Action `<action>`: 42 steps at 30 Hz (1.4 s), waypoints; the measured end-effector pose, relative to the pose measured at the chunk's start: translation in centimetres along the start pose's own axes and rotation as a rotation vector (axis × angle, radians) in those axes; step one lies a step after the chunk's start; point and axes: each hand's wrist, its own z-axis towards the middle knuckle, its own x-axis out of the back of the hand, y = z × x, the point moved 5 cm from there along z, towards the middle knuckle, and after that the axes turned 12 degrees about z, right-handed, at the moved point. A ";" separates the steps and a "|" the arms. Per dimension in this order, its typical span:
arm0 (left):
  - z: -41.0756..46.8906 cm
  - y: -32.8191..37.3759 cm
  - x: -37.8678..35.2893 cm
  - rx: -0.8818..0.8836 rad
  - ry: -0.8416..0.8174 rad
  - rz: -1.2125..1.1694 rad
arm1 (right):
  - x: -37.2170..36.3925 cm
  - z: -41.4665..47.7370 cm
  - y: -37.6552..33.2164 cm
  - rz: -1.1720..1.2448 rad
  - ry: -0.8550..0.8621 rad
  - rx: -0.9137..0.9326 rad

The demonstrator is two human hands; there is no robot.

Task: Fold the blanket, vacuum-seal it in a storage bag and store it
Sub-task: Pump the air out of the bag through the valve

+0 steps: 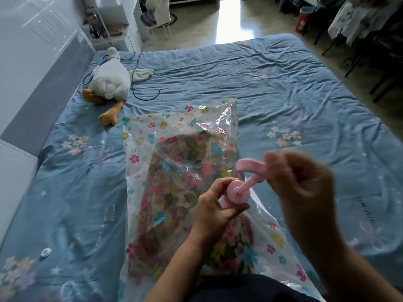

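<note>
bed (283, 94): huge, takes up most of the view; blue sheet with pale flower prints, wrinkled all over.
headboard (43, 94): grey padded panel along the left side of the bed, white furniture behind it.
storage bag (141, 136): clear plastic with bright little flowers, lying flat in the middle of the bed, long way running away from the person. Far end crinkled and a bit puffed up; near end tucked under the arms.
blanket (178, 171): folded and inside the storage bag, brownish with a busy floral pattern, filling the middle and near part and leaving the far end of the bag bare.
plush goose (109, 81): white with orange feet, flopped on the bed near the headboard, well apart from the bag.
right hand (301, 182): blurry, fingers curled round the pump's curved pink handle, raised above the bag.
left hand (216, 205): wrapped around the pump's barrel just below its round top.
pump (238, 191): small pink hand pump, held upright over the near half of the bag, thin rod pulled partway out of the cap. Can't tell if the base touches the bag, hidden by the left hand.
cable (139, 79): thin, black, looping across the sheet right beside the goose.
small round piece (45, 252): white, on the sheet off to the left of the bag, too small to tell what it is.
</note>
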 end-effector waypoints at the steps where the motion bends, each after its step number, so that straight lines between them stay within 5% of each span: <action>1: -0.1 0.0 -0.1 -0.003 -0.005 -0.004 | 0.1 -0.5 2.0 -0.066 -0.012 -0.093; 4: -0.2 0.0 0.0 -0.004 -0.004 -0.018 | 1.0 -1.3 6.0 -0.183 -0.038 -0.278; 9: -0.1 -0.3 0.0 0.012 0.005 -0.002 | 0.1 0.5 -1.6 0.101 -0.029 -0.033; 11: -0.2 -0.6 -0.1 0.022 -0.005 0.009 | -0.2 0.4 -1.8 0.037 -0.031 0.024; 17: -0.2 -0.7 0.0 0.019 -0.005 0.008 | 0.9 -0.7 6.3 -0.299 -0.064 -0.275; 21: 0.2 -0.3 0.2 0.009 -0.015 0.001 | -0.3 0.9 -1.5 0.007 -0.068 -0.029; 24: 0.1 -0.5 0.1 0.014 -0.005 0.005 | -0.2 0.7 -1.2 -0.084 -0.050 0.081; 29: 0.1 -0.2 -0.2 0.006 -0.036 0.029 | 0.6 -1.7 6.7 -0.216 -0.101 -0.286; 35: 0.0 -1.4 0.4 0.037 -0.006 0.034 | 0.4 2.0 1.6 -0.405 -0.259 -0.107; 42: 0.0 -0.9 -0.4 0.009 0.000 0.033 | 1.3 -0.8 8.3 -0.363 -0.134 -0.355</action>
